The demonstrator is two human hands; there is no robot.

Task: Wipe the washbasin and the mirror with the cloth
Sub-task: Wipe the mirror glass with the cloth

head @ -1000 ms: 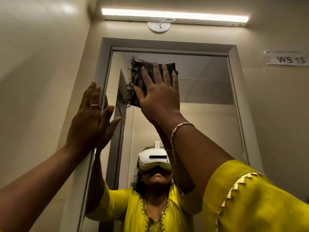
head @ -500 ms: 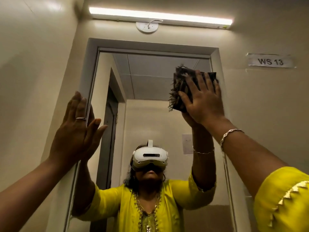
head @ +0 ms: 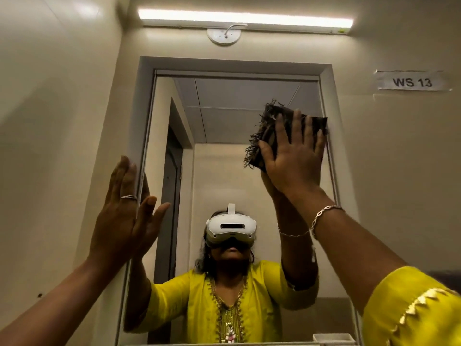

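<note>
Beige washroom wall, strip light (head: 244, 20) above a framed mirror (head: 224, 171): a dark fringed cloth (head: 264, 136) is pressed flat to the glass near its upper right corner by the spread right hand (head: 294, 163), the left frame edge being braced by the flat, straight-fingered left hand (head: 124, 221).

Cloth (head: 267, 132) rightward across mirror (head: 224, 116)

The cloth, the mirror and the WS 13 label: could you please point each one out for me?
cloth (head: 268, 121): head view, on the dark fold near its upper left corner.
mirror (head: 224, 116): head view, on bare glass left of the cloth.
WS 13 label (head: 411, 81): head view, on its printed text.
</note>
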